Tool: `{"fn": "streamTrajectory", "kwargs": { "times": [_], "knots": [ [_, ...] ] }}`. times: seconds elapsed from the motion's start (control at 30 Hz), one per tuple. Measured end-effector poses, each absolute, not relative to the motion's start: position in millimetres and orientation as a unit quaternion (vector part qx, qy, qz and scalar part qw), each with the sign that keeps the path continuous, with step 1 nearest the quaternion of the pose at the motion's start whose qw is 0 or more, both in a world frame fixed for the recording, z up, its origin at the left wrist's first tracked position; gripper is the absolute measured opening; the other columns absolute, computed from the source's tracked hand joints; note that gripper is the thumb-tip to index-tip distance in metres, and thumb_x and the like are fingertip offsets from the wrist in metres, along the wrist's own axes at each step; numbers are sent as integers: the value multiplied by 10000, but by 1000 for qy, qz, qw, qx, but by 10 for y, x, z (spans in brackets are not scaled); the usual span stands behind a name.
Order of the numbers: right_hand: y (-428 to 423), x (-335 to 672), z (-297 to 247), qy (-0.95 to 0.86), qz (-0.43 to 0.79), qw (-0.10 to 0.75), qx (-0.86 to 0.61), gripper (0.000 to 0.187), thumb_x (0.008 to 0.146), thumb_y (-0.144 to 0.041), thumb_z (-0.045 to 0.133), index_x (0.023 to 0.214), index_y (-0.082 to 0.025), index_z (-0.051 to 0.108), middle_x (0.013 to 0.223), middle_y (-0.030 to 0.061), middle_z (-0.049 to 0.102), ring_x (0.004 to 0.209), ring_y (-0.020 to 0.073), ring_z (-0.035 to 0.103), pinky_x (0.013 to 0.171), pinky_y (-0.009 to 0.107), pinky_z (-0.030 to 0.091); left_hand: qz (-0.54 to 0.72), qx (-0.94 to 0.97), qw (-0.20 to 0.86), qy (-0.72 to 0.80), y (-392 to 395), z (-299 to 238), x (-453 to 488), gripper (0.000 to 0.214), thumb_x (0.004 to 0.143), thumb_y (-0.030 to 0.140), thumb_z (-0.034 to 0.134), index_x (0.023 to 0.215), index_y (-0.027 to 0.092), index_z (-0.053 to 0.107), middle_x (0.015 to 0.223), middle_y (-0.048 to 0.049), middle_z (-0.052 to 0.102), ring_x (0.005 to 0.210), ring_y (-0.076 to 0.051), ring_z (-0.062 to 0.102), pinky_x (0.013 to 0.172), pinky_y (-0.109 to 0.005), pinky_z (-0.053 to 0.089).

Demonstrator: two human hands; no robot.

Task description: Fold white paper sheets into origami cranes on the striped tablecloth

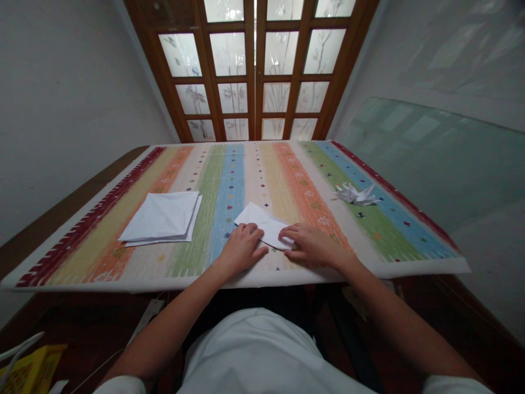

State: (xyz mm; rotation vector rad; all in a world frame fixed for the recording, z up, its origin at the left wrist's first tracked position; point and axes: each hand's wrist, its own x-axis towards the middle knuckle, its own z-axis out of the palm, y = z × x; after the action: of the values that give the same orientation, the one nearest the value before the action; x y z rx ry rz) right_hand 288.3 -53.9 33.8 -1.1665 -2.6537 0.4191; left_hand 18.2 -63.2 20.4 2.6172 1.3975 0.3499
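Note:
A folded white paper sheet [261, 220] lies on the striped cloth [287, 180] near the table's front edge. My left hand [241, 247] rests on its near left corner, fingers curled and pressed down on the paper. My right hand [312, 245] lies on the sheet's near right corner, fingertips pressed together along the paper's edge. Both hands pin the sheet flat against the cloth.
A stack of white paper sheets [164, 218] lies to the left on the cloth. Folded white paper figures [356, 195] sit at the right. A wooden glass-paned door [254, 65] stands behind the table. A glass pane [443, 158] leans at the right. A yellow object [28, 368] lies at the lower left.

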Motion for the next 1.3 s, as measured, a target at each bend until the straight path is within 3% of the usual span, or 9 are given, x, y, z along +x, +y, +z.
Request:
{"fn": "streamTrajectory", "kwargs": {
  "times": [0.2,0.3,0.47,0.53,0.7,0.93,1.13,1.3],
  "knots": [
    [-548,2786,380,-890,86,101,-436,173,1016,-252,652,1029,-218,821,993,127,843,837,269,764,780,337,477,126,876,77,459,-609,219,229,294,1024,432,762,1170,177,747,1352,-155,733,1250,-350,643,1081,-501,530],
    [-516,2766,355,-870,90,126,-469,244,1078,-317,596,1102,-217,817,1024,141,851,846,276,781,744,329,476,116,881,79,453,-557,237,276,249,1056,385,723,1142,155,764,1277,-161,765,1179,-331,683,1022,-469,556],
    [-363,2766,322,-826,157,184,-510,275,1060,-326,660,1298,-232,763,1040,121,864,892,275,808,767,324,529,104,878,72,461,-444,218,307,273,1123,320,582,1027,167,786,1138,-151,794,1063,-287,728,948,-415,565],
    [-283,2761,330,-819,182,192,-509,232,1057,-318,673,1246,-228,774,1031,114,861,898,267,805,784,325,541,111,873,70,470,-418,196,311,277,1127,307,560,1033,176,786,1104,-142,798,1041,-278,734,938,-406,564],
    [-144,2710,346,-811,158,164,-539,169,1053,-303,697,1155,-211,796,1075,126,838,925,263,770,792,333,527,146,853,78,496,-389,135,321,269,1104,232,584,1331,216,726,1097,-107,802,1035,-264,734,935,-383,560],
    [-44,2632,243,-810,127,154,-551,190,1035,-351,700,1015,-191,800,1083,149,791,893,245,722,755,327,513,131,870,77,469,-359,81,320,226,1092,179,595,1161,203,809,1163,-125,786,1094,-276,709,972,-403,554],
    [96,2576,274,-768,257,186,-557,116,900,-282,755,956,-188,718,970,106,790,843,236,711,743,321,527,144,872,75,462,-373,74,311,234,1094,181,580,1175,206,798,1163,-120,775,1100,-279,698,975,-419,558],
    [176,2567,283,-697,396,226,-553,350,835,-232,767,1159,-214,635,869,35,737,710,199,664,612,283,475,183,872,79,448,-394,35,300,208,1082,190,589,1192,203,764,1200,-123,763,1125,-287,697,984,-435,563]
  ]
}}
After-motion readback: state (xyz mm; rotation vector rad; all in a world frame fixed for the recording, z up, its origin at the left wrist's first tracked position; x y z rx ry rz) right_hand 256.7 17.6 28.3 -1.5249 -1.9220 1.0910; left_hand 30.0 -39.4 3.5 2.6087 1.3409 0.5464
